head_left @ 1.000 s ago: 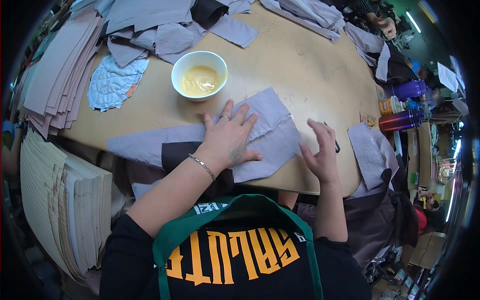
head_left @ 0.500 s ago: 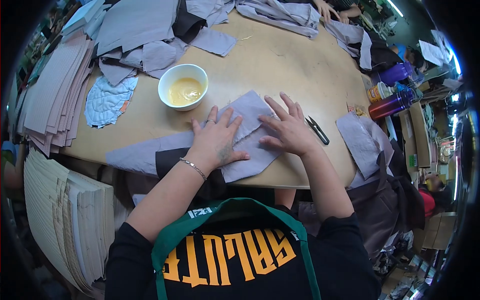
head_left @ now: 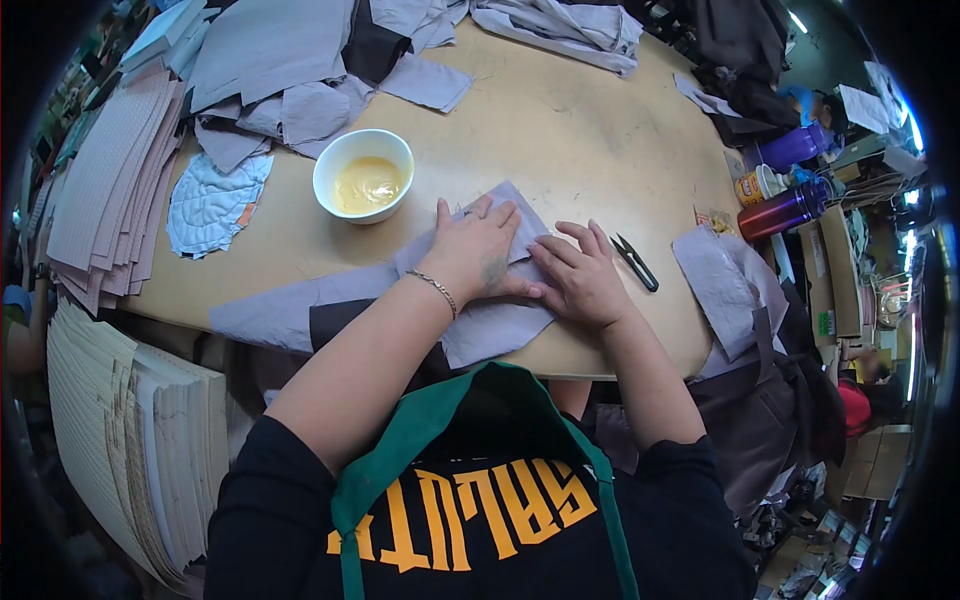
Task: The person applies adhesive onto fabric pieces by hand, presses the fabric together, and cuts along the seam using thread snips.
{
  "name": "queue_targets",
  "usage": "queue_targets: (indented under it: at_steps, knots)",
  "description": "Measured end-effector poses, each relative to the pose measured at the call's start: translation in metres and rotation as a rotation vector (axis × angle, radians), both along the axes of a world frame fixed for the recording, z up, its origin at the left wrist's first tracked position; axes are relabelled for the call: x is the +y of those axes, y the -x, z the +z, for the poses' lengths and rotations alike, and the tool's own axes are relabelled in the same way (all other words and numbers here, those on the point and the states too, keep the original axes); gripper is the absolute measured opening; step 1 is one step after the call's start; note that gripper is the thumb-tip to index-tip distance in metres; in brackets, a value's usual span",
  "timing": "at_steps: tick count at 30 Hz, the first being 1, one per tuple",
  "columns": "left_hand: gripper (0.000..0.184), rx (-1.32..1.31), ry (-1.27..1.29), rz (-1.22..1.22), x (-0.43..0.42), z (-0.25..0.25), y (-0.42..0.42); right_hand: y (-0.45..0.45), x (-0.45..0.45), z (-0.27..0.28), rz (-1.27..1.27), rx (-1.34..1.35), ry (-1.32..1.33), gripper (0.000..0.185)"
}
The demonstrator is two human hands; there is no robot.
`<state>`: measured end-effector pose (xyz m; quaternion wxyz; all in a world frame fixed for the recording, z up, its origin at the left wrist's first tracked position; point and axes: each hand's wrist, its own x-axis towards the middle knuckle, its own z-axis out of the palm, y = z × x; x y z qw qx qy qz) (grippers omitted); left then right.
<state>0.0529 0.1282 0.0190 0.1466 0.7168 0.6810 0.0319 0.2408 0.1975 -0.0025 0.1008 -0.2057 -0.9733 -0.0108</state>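
Observation:
My left hand point(head_left: 480, 252) lies flat on a lilac-grey cloth piece point(head_left: 495, 335), fingers stretched toward its far corner. Close beside it, my right hand point(head_left: 580, 275) rests on the right edge of the cloth with the fingers extended and slightly bent. The two hands nearly meet at the left thumb. Both are open, and part of the cloth is hidden beneath them. A dark fabric section point(head_left: 340, 322) joins the cloth on the left. Beyond my left hand stands a white bowl point(head_left: 345, 150) holding yellowish paste. Black thread snips point(head_left: 636, 265) lie right of my right hand.
Fabric pieces point(head_left: 260, 60) are heaped at the back left, near paper stacks point(head_left: 110, 190) and a quilted white pad point(head_left: 215, 205). More cloth point(head_left: 725, 285) hangs over the right edge. A red-purple bottle point(head_left: 780, 210) and a purple bottle point(head_left: 790, 148) stand at the right.
My left hand has slid right across the cloth, closer to my right hand. Another person's hands have left the far edge, where the grey cloth has shifted and a dark garment now shows.

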Motion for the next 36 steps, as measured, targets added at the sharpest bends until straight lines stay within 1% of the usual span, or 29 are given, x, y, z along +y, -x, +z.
queue_targets:
  at_steps: [4,8,11,15,16,19,22,24,25,26,27,29,30,33,36]
  knots:
    - [0.107,0.02,0.047,-0.011,0.0,0.003,-0.001,-0.005,-0.009,0.001,-0.058,0.063,0.021,0.048]
    - [0.111,0.031,0.078,-0.04,0.001,0.001,0.002,-0.018,0.001,-0.006,-0.131,0.251,0.14,0.047]
    - [0.113,0.034,0.1,-0.03,0.001,0.004,-0.001,-0.022,0.007,0.001,-0.229,0.324,0.05,0.047]
    - [0.113,0.042,0.097,-0.026,0.002,0.003,-0.003,-0.005,0.003,0.009,-0.176,0.145,0.004,0.046]
    - [0.113,0.036,0.098,-0.025,0.001,0.003,-0.003,-0.001,0.004,0.012,-0.171,0.076,-0.012,0.042]
    - [0.112,0.006,0.105,-0.017,-0.001,0.002,-0.001,-0.004,0.016,0.007,-0.225,-0.015,-0.132,0.045]
    - [0.111,-0.068,0.113,0.001,0.001,0.002,0.002,-0.024,0.025,0.004,-0.47,0.11,-0.165,0.046]
    - [0.109,-0.152,0.133,0.017,0.002,0.004,0.003,-0.03,0.025,-0.006,-0.448,0.522,0.418,0.045]
    - [0.106,-0.183,0.166,0.029,0.005,0.006,0.004,-0.027,0.017,0.005,-0.427,0.73,0.705,0.045]
    - [0.103,-0.212,0.2,0.037,0.009,0.008,0.006,-0.025,-0.002,0.015,-0.53,0.811,0.901,0.04]
    - [0.099,-0.241,0.235,0.043,0.012,0.01,0.007,-0.023,-0.011,0.014,-0.51,0.849,0.914,0.039]
    - [0.095,-0.339,0.212,0.077,0.017,0.003,0.009,-0.023,-0.019,0.011,-0.453,0.916,0.94,0.038]
    - [0.094,-0.389,0.205,0.103,0.016,0.003,0.008,-0.026,-0.016,0.005,-0.41,0.86,0.839,0.04]
    - [0.077,-0.464,0.234,0.144,0.016,0.007,0.011,-0.034,-0.01,-0.001,-0.409,0.883,0.839,0.044]
    - [0.068,-0.668,-0.083,0.136,0.008,-0.025,0.027,-0.035,-0.022,0.008,-0.427,0.767,0.749,0.055]
